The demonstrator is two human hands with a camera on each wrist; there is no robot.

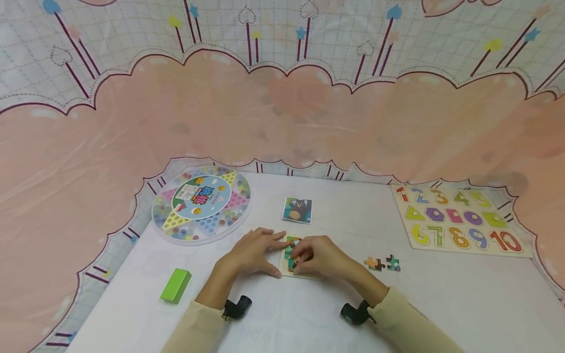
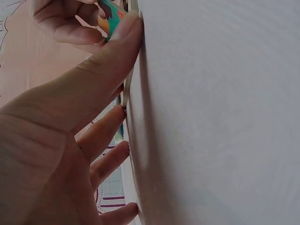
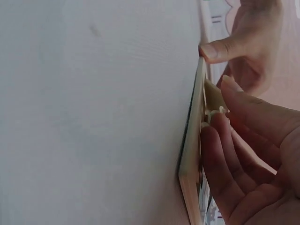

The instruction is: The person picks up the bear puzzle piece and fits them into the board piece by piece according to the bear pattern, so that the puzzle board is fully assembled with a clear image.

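A small wooden jigsaw tray [image 1: 304, 275] lies flat on the white table, partly covered by both hands. My left hand [image 1: 258, 250] spreads its fingers at the tray's left side. Its thumb touches the near left corner, and the index finger reaches the far part. Over the tray, my right hand [image 1: 324, 255] pinches a colourful jigsaw piece [image 2: 114, 21], which stands tilted in the left wrist view. The right fingers hide much of the picture. Two loose jigsaw pieces, a brown-orange one [image 1: 374, 264] and a teal one [image 1: 393, 263], lie to the right.
Behind the tray lies a picture card [image 1: 297, 211] with a dark animal. A round marble game board [image 1: 200, 198] is at the back left, a green block [image 1: 175, 286] at the near left. The number board [image 1: 454, 220] occupies the back right.
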